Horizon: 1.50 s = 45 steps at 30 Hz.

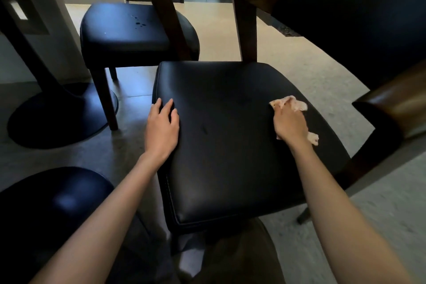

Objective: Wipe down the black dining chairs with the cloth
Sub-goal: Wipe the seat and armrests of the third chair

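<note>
Left hand (162,125) lies flat, fingers straight, on the near chair seat (226,145), likely steadying it, while right hand (291,123) presses the bunched cloth (297,105) against the seat's right side, wiping.

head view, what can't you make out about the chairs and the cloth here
Cloth: mostly under the right hand, whose fingers are hidden too, head view.
Spots on the far seat: too small to tell wet from dirty.
Lower-left seat: cut off by the left edge and covered in part by the left forearm.
</note>
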Available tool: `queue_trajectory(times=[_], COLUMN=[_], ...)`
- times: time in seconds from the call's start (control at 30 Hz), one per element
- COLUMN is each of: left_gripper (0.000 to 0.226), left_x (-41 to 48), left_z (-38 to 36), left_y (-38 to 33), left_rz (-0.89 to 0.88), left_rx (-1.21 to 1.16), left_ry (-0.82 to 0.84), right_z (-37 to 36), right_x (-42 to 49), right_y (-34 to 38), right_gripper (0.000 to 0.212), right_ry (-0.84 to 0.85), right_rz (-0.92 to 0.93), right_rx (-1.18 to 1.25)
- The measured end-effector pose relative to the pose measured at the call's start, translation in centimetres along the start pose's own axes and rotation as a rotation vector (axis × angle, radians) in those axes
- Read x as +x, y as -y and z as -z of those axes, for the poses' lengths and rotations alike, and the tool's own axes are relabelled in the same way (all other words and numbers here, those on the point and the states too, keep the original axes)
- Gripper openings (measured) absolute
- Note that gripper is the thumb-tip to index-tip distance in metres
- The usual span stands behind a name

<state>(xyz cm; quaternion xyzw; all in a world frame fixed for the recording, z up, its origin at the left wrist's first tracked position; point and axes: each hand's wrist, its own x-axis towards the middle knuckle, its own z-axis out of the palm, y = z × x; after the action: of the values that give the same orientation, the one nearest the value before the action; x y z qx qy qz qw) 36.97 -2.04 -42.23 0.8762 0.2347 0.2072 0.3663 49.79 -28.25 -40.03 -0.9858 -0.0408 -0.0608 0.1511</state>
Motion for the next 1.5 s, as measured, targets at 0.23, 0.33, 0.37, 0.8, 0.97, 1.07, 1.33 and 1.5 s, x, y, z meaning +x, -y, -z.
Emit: queue_trajectory(times=[0.23,0.33,0.37,0.8,0.97,1.07,1.33,1.5], left_gripper=[0.044,0.043,0.043,0.044,0.045,0.045,0.045,0.045], left_x=[0.1,0.1,0.1,-0.2,-0.3,-0.4,-0.5,-0.4], left_z=[0.1,0.3,0.4,0.3,0.3,0.3,0.5,0.3], left_y=[0.2,0.5,0.6,0.2,0.1,-0.1,-0.2,-0.4], left_rz=[-0.001,-0.02,-0.026,-0.005,-0.016,-0.015,-0.009,-0.012], left_rx=[-0.039,-0.053,-0.053,-0.042,-0.01,0.006,-0.011,0.042], left_ry=[0.018,0.04,0.043,0.045,0.049,0.037,0.027,0.041], right_z=[0.0,-0.4,0.0,0.2,2.1,3.0,1.9,0.7], right_x=[-9.0,-13.0,-13.5,-12.7,-16.7,-13.7,-11.4,-17.3], right_y=[9.1,11.1,10.8,8.7,9.1,4.5,-0.4,6.4], right_gripper=[0.044,0.048,0.046,0.045,0.042,0.037,0.044,0.038], right_ry=[0.243,0.301,0.325,0.217,0.365,0.142,0.039,0.021], right_rz=[0.512,0.683,0.723,0.593,0.709,0.538,0.247,0.57], right_rx=[0.209,0.276,0.294,0.292,0.431,0.469,0.201,0.314])
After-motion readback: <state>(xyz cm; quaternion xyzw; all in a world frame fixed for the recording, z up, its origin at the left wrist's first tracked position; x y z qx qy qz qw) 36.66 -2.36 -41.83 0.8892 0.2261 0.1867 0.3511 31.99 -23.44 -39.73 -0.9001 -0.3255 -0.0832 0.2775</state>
